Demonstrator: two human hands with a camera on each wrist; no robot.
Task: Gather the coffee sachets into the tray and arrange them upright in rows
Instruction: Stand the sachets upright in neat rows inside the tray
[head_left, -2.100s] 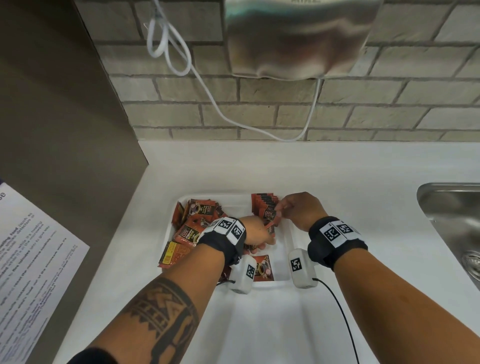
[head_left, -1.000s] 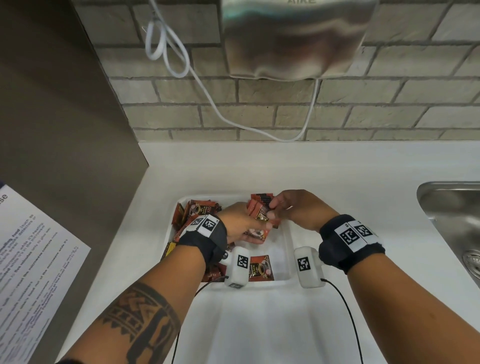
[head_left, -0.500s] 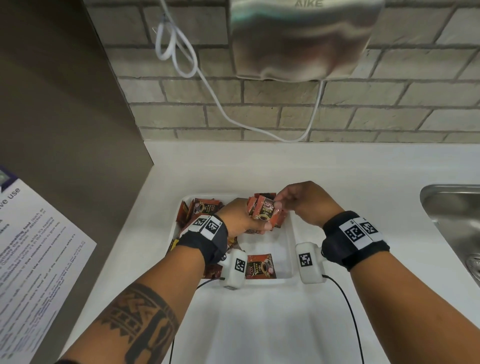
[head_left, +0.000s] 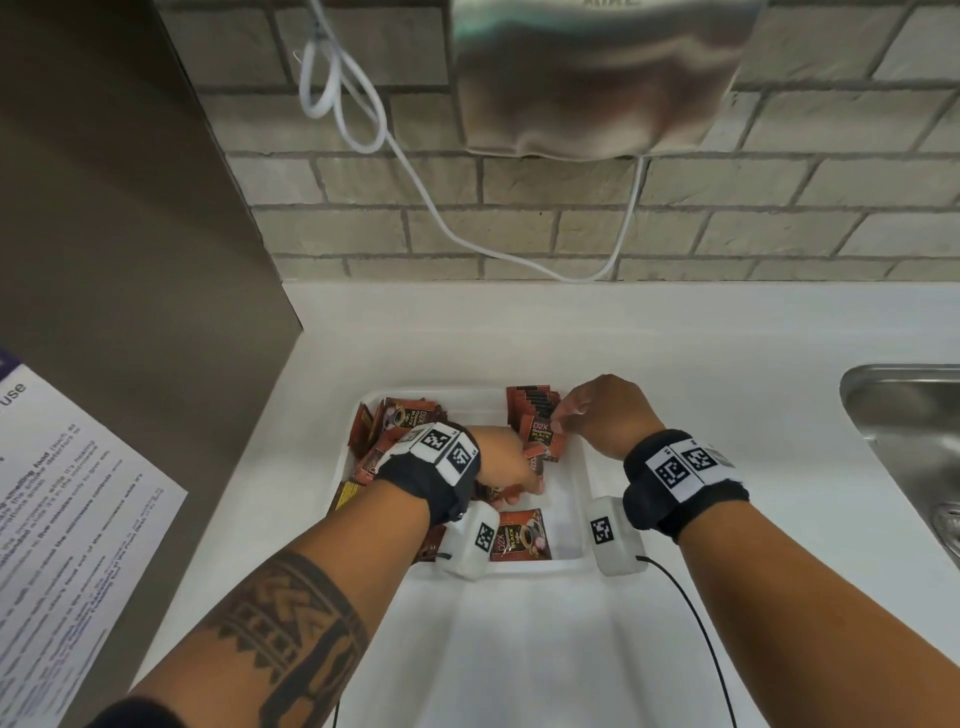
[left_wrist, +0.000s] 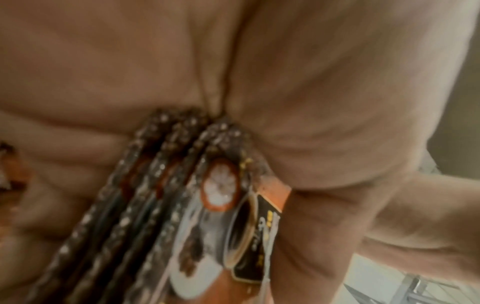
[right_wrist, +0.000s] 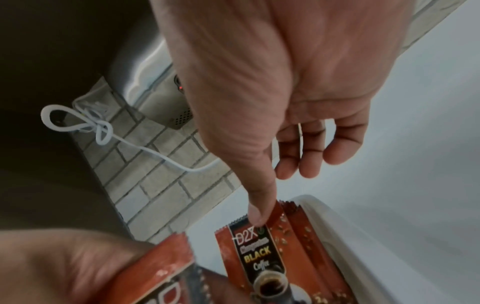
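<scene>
A white tray (head_left: 584, 470) sits on the counter. At its far right, orange-and-black coffee sachets stand upright in a row (head_left: 535, 410). My right hand (head_left: 587, 415) pinches the top of the front sachet (right_wrist: 259, 253), thumb on its face. My left hand (head_left: 506, 465) hovers over the middle of the tray and grips a bundle of several sachets (left_wrist: 182, 205) on edge in its palm (left_wrist: 233, 82). More sachets lie in a loose pile (head_left: 395, 421) on the tray's left, partly hidden by my left wrist. One sachet (head_left: 519, 535) lies flat at the near edge.
A steel sink (head_left: 909, 415) is set into the white counter (head_left: 675, 353) at the right. A hand dryer (head_left: 597, 78) with a looped white cable (head_left: 415, 182) hangs on the brick wall behind. A dark panel (head_left: 130, 208) and a printed notice (head_left: 62, 519) bound the left side.
My right hand took a sachet from the left hand's bundle and lowered it to the front of the upright row. The left hand dropped back towards the tray's middle with the rest.
</scene>
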